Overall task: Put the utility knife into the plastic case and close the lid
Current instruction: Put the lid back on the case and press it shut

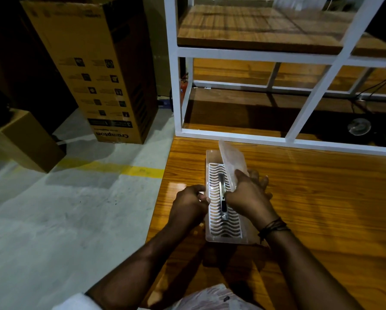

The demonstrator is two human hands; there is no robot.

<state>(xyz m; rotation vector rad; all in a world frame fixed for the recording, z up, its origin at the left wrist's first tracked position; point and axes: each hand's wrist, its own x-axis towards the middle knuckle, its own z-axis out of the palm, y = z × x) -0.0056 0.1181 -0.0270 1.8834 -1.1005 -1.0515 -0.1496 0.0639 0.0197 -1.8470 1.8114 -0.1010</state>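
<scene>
A clear plastic case (209, 233) lies lengthwise on the wooden table (321, 198), with a white wavy slotted insert inside. The silver utility knife (222, 198) rests on that insert, along the case. The translucent lid (232, 159) stands tilted up along the case's right side. My right hand (247, 195) grips the lid's lower part, thumb on its inner face. My left hand (190, 203) holds the case's left rim with curled fingers.
A white metal shelf frame (178, 90) with wooden boards stands just beyond the case. The table's left edge runs close to my left hand, with concrete floor below. Cardboard boxes (93, 70) stand on the floor at left. A plastic bag (212, 297) lies near my body.
</scene>
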